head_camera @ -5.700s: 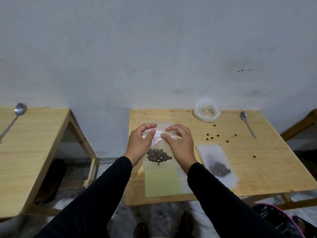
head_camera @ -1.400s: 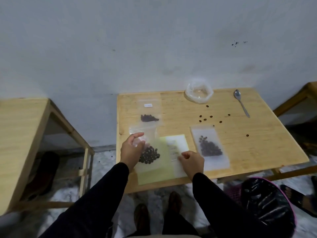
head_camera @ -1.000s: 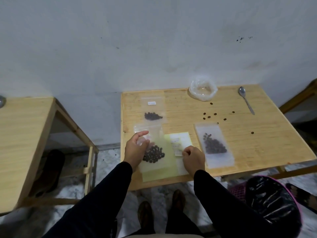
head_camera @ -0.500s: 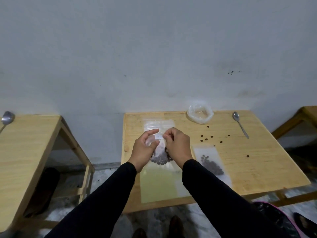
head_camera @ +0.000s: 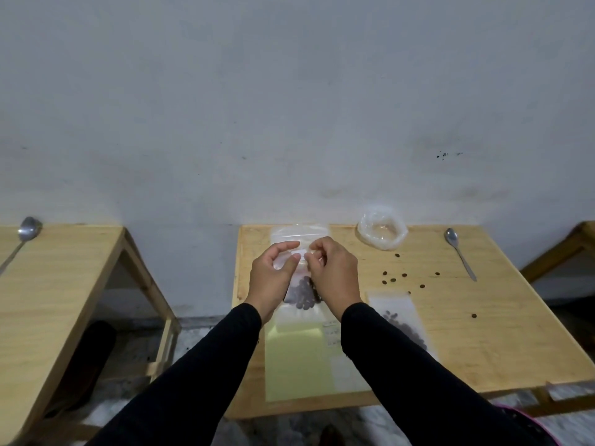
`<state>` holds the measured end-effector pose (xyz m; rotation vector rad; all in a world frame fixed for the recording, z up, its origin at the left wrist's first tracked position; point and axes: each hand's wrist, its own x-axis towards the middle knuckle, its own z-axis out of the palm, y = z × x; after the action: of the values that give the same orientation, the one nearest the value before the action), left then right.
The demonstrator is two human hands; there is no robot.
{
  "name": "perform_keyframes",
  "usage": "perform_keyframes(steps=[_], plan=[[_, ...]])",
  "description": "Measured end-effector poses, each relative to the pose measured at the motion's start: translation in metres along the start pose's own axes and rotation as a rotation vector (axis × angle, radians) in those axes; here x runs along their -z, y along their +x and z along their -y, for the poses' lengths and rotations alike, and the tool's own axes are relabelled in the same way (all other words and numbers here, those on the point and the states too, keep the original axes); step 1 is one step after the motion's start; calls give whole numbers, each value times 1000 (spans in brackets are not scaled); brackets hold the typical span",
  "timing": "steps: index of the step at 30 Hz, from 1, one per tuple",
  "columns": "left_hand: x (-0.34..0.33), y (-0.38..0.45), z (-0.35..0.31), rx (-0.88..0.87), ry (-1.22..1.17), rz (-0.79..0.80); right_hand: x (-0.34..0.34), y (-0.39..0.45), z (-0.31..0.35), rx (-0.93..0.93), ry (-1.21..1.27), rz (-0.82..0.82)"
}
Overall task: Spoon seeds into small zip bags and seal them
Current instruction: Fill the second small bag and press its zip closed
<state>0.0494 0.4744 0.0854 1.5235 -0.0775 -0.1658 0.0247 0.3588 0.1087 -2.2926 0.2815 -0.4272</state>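
Both hands are raised over the left half of the middle tabletop [head_camera: 502, 333], pinching the top of a small clear zip bag [head_camera: 301, 286] between them. The left hand [head_camera: 272, 278] has thumb and forefinger curled onto the bag's upper left edge; the right hand [head_camera: 335, 275] grips the upper right edge, fingers bent in, the two hands almost touching at the strip. A clump of dark round seeds [head_camera: 302, 292] sags in the bag's bottom, showing through the plastic between the wrists; whether the strip is closed cannot be told.

Behind the hands, toward 12 o'clock, another clear bag [head_camera: 301, 233] lies flat against the tabletop's far edge. A pale yellow sheet [head_camera: 296, 365] lies under the forearms at 6 o'clock, reaching close to the near edge, with a white slip [head_camera: 333, 333] along its right side. At 4 o'clock from the hands a filled bag [head_camera: 399, 317] lies flat, partly hidden by the right sleeve [head_camera: 402, 365].

Loose seeds [head_camera: 394, 278] are scattered at 3 o'clock from the hands. A crumpled clear plastic pouch [head_camera: 382, 231] sits at the far edge at 1 o'clock, and a metal spoon [head_camera: 460, 252] lies well apart at 2 o'clock, handle toward the right edge. The broad bare patch of wood is at the right near corner.

A second tabletop [head_camera: 58, 284] stands off at 9 o'clock across a gap of floor, with another spoon [head_camera: 27, 230] at its far edge
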Motion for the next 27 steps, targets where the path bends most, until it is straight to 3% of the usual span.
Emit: perform_keyframes(steps=[5,10,14,19,27], plan=[[1,8,-1,25,-1,-76,0,-3,-1,-101,200,-75],[-1,10,-3,15,0,-33,-2,-2,-4,-301,493,72],[0,7,-2,30,34,24,-2,1,-6,-382,627,56],[2,4,-2,58,72,24,-6,1,-5,-385,577,-30],[-1,4,-1,35,80,-138,-17,2,1,-342,492,-69]])
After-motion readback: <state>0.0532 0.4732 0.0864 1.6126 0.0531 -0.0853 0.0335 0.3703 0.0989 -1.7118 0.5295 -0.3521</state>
